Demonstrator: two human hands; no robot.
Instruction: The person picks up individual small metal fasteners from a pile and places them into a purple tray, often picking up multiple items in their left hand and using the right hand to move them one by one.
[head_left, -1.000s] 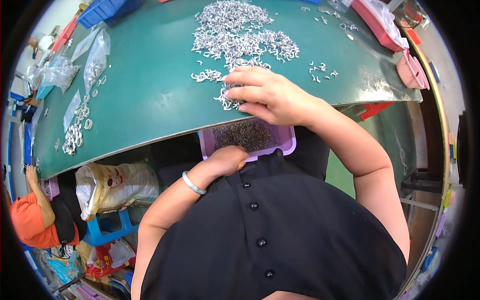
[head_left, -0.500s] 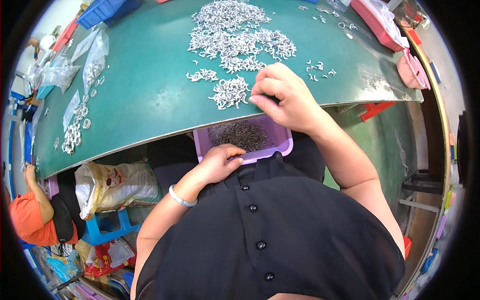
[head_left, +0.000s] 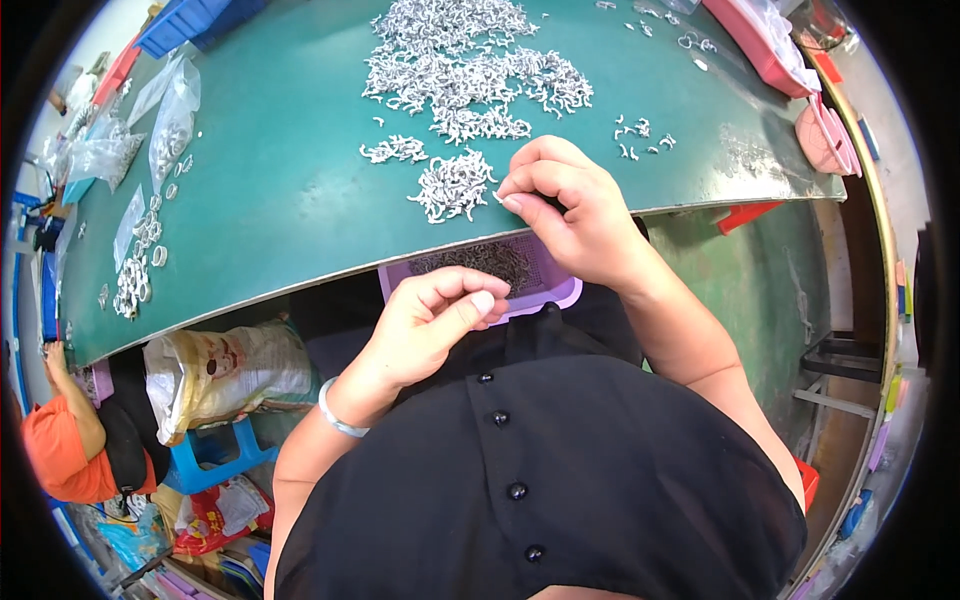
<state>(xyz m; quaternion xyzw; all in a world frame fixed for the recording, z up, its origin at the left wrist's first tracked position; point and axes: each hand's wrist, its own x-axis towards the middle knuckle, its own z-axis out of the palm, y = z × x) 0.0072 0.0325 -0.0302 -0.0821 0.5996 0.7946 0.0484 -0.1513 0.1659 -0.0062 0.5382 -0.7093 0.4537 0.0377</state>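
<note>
My right hand is raised over the table's front edge, thumb and forefinger pinched on a small white curved piece. Just left of it, a small heap of similar grey-white curved pieces lies near the edge. My left hand is closed above the near side of a purple plastic basket, thumb against the fingers; what they hold, if anything, cannot be made out. Inside the basket lie many small dark pieces, partly hidden by my left hand and the table edge.
Larger heaps of the curved pieces spread over the green table. Several rings and plastic bags lie at left. Pink containers stand at the right. A sack and a person in orange are lower left.
My left hand has risen from the basket's near rim, its thumb now turned up against the fingers. My right hand has shifted slightly, and a white piece now shows at its fingertips.
</note>
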